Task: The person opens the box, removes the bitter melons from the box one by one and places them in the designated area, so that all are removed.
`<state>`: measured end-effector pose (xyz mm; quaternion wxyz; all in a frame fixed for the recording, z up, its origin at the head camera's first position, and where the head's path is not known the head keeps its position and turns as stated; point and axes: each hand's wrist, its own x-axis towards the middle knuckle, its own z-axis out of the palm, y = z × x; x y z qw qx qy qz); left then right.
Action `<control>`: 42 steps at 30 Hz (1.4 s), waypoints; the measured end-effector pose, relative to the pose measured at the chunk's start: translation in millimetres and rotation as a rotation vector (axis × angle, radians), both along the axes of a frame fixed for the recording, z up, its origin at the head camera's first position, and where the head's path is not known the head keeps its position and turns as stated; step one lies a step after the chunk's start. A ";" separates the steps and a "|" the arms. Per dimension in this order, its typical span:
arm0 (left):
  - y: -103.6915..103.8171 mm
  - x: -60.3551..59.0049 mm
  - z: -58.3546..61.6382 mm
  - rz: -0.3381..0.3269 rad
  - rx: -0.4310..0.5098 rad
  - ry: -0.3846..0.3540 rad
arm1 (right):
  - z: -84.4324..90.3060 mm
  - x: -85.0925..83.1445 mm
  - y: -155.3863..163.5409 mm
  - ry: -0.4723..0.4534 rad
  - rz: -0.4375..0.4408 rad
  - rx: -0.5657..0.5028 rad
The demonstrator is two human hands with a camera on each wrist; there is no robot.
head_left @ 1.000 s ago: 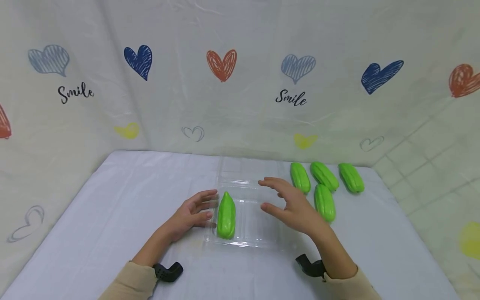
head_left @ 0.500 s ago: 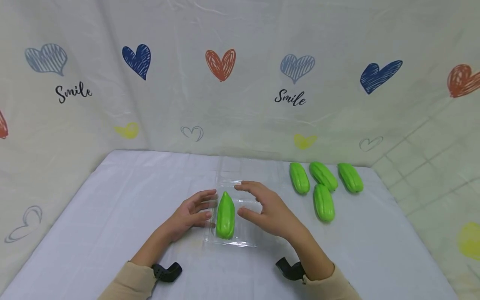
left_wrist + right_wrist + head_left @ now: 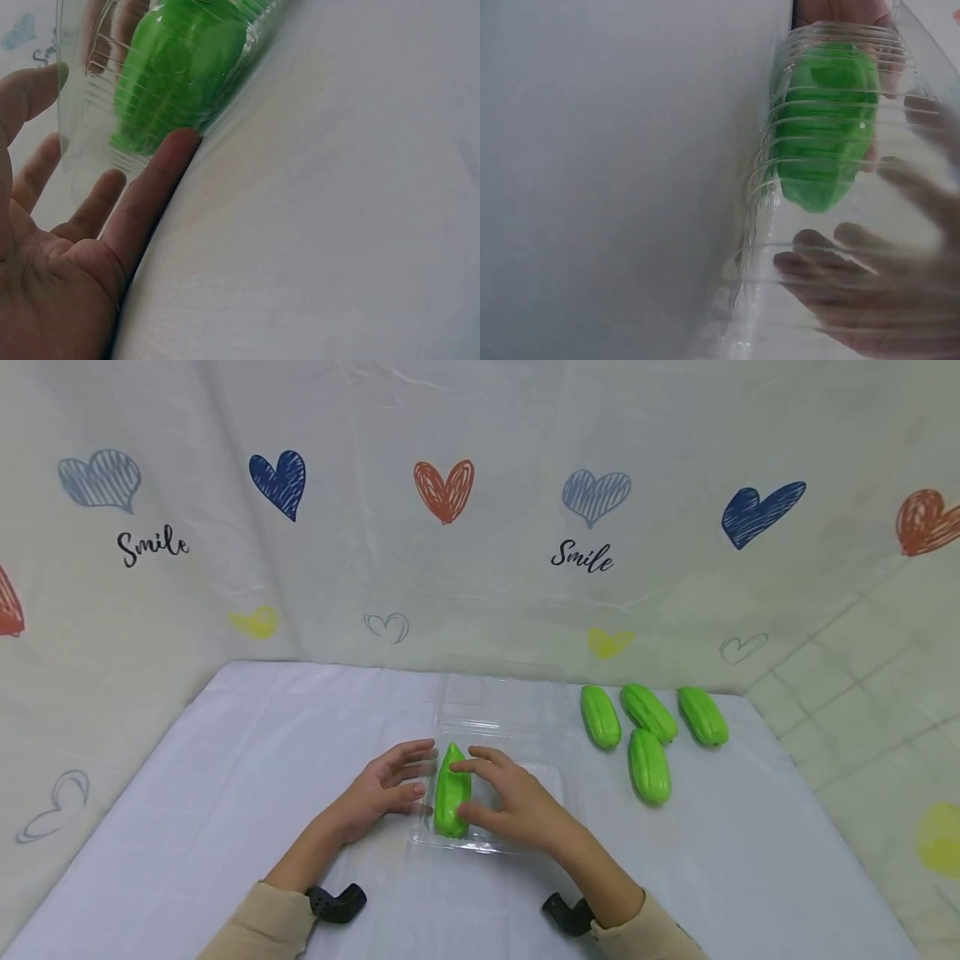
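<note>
A clear plastic tray (image 3: 570, 777) lies mid-table with its lid folded back. One green ridged gourd (image 3: 448, 789) lies lengthwise at the tray's left side. My left hand (image 3: 416, 772) rests on the cloth with straight fingers against the tray's left wall (image 3: 90, 112), the gourd (image 3: 180, 67) just behind the plastic. My right hand (image 3: 468, 789) reaches into the tray from the right. Its forefinger lies across the top of the gourd and its thumb touches the near end. Through the plastic (image 3: 765, 187) the right hand (image 3: 870, 225) shows spread beside the gourd (image 3: 825, 127).
Several more green gourds (image 3: 649, 766) lie loose on the white cloth to the right of the tray, toward the back. A heart-printed curtain (image 3: 442, 489) closes off the table behind and on both sides. Black camera mounts (image 3: 337, 902) sit on both wrists.
My right hand has moved left, from above the tray's right half to the gourd, and come down onto it. The left hand and the gourd have stayed put.
</note>
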<state>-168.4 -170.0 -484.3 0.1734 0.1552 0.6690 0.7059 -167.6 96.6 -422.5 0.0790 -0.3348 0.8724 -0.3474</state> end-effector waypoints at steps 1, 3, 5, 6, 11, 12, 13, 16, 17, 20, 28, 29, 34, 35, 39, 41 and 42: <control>0.1 -0.2 0.0 0.000 -0.002 0.000 | -0.6 0.4 -0.6 0.000 0.002 0.003; 0.3 -0.4 0.2 -0.002 0.003 -0.002 | -2.0 0.8 -1.4 0.000 0.005 0.010; 0.2 -0.4 0.4 -0.004 0.004 -0.003 | -2.7 1.3 -2.1 0.001 0.006 0.020; 0.1 -0.4 0.2 -0.005 0.006 -0.001 | -2.7 1.5 -2.5 -0.002 0.007 0.023; -0.5 -0.5 -0.5 -0.005 0.007 0.002 | -3.8 1.4 -3.6 -0.018 0.019 0.046; -0.6 -0.5 -0.7 -0.003 0.005 0.001 | -4.1 1.4 -3.6 -0.021 0.023 0.053; -0.5 -0.6 -0.9 -0.003 0.005 0.000 | -4.2 1.4 -3.5 -0.022 0.029 0.058; -0.5 -0.9 -0.9 -0.002 0.007 0.001 | -4.6 1.2 -3.2 -0.019 0.055 0.068; -0.5 -0.8 -0.7 -0.003 0.009 0.002 | -4.7 1.1 -3.1 -0.020 0.063 0.070; -0.4 -0.7 -0.4 -0.006 0.016 0.005 | -5.1 0.9 -2.7 -0.013 0.088 0.070; 0.4 -1.3 -1.2 -0.010 0.015 0.011 | -7.1 1.1 -2.1 -0.016 0.092 0.063; 0.3 -1.6 -1.5 -0.009 0.012 0.012 | -7.1 1.0 -2.1 -0.019 0.086 0.063; 0.1 -2.2 -2.1 -0.003 -0.001 0.009 | -5.0 1.6 -1.7 -0.018 0.042 0.068; 0.1 -2.2 -2.1 -0.002 -0.001 0.007 | -4.0 1.6 -1.5 -0.016 0.033 0.065; 0.7 -1.5 -0.6 -0.002 0.007 0.007 | -0.6 0.1 -0.1 0.001 0.007 0.044; 0.7 -1.1 -0.3 -0.003 0.016 0.008 | 1.4 -0.8 0.3 0.004 0.001 0.031; 0.6 -0.9 -0.2 -0.002 0.018 0.005 | 2.2 -1.3 0.5 0.003 -0.002 0.024</control>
